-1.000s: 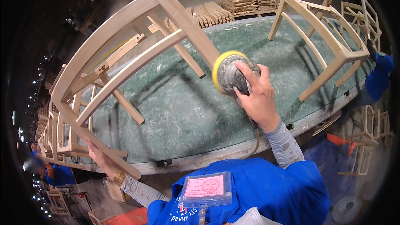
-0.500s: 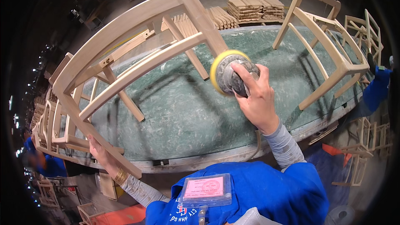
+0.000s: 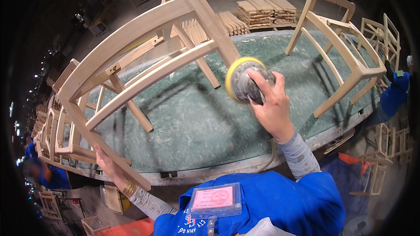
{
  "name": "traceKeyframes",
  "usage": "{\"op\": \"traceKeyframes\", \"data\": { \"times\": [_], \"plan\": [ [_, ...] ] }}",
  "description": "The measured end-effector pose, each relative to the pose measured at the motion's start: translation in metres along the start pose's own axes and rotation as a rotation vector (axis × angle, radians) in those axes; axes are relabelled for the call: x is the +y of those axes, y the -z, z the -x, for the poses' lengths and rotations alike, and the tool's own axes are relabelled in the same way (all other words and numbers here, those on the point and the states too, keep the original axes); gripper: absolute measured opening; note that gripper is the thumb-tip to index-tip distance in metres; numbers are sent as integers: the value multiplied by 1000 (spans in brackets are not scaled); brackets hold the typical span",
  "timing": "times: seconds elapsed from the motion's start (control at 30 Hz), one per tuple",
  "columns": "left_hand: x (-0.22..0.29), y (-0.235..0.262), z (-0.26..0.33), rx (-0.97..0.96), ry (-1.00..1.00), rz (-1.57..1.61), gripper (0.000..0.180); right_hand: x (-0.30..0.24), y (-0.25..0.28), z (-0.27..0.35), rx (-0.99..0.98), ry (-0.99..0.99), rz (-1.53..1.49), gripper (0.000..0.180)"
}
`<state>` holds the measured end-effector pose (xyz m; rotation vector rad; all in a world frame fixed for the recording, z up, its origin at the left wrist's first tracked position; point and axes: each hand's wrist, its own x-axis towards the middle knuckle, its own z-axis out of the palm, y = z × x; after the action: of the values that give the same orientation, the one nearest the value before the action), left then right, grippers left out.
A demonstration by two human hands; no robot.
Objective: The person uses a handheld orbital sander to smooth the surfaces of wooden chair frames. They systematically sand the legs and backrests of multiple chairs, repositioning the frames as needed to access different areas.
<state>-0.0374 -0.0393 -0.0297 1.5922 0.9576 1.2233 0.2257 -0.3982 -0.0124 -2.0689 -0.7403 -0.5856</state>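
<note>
Lower left of the frame, my left hand meets a leg of the wooden chair, fingers partly hidden, their closure unclear; the chair fills the upper left. Right of centre, my right hand grips the sander, fingers half-curled.

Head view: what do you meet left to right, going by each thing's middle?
Blue-clad co-worker → left hand → pink badge → yellow-edged sander → right hand gripping it → large light-wood chair at right → second blue-clad co-worker.
</note>
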Motion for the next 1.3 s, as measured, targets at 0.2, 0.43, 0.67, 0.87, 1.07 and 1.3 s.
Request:
{"op": "traceKeyframes", "data": {
  "times": [0.2, 0.43, 0.67, 0.87, 1.07, 1.3],
  "plan": [
    [7, -7, 2, 8, -7, 2, 51, -3, 0, -5, 7, 20, 2, 68],
    [-4, 0, -4, 0, 12, 3, 51, -5, 1, -6, -4, 26, 23, 68],
    [-5, 1, -5, -5, -23, -5, 51, -1, 11, 7, -60, -7, 30, 69],
    [-13, 10, -10, -30, -36, -9, 50, -3, 6, -14, 5, -53, -15, 63],
    [0, -3, 0, -31, -43, 8, 47, 6, 7, -8, 21, -4, 39, 69],
    [1, 0, 1, -19, -43, 9, 48, 2, 7, -13, 18, -26, 69, 69]
  ]
}}
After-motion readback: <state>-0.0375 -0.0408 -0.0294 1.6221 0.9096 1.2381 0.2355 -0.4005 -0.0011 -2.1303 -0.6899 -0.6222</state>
